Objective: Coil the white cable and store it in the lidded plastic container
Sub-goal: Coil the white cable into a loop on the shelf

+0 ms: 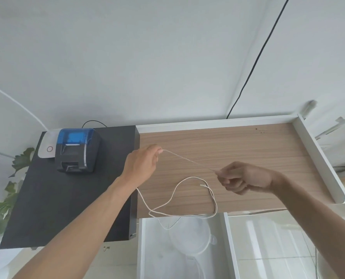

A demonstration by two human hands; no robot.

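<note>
A thin white cable lies in loose loops on the wooden desk top, one loop hanging over the front edge. My left hand pinches the cable near the desk's left side. My right hand pinches it further right, and a doubled stretch runs taut between the two hands above the desk. The cable's metal plug end rests on the wood below my right hand. A round clear plastic container with a lid sits in the open white drawer below the desk's front edge.
A blue-and-grey label printer stands on a black cabinet to the left, with a white device beside it. A black wire runs down the wall. Green leaves show at far left. A white raised rim borders the desk's right side.
</note>
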